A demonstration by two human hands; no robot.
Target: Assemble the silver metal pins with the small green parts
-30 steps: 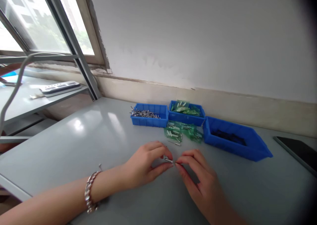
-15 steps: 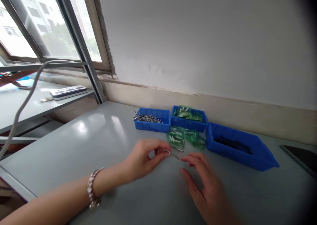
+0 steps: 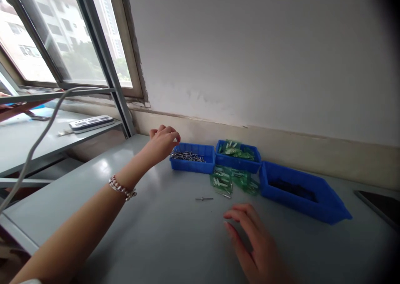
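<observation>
Left hand (image 3: pixel 162 141): we reach over blue plastic bin of metal pins (image 3: pixel 193 158), fingers curled, empty.
Right hand (image 3: pixel 254 242): open, flat on grey table (image 3: pixel 131 217).
Loose silver pin (image 3: pixel 204 199): 1, on table.

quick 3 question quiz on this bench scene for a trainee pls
1. True or false: the left hand is at the near-left corner of the blue bin of metal pins.
2. Multiple choice: the lone pin lies (a) in the right hand, (b) loose on the grey table, (c) in the large blue bin.
3. What lies on the table in front of the middle blue bin?

Key
1. False: it is at the far-left corner.
2. b. The right hand rests open, apart from it.
3. Green packets.
</observation>
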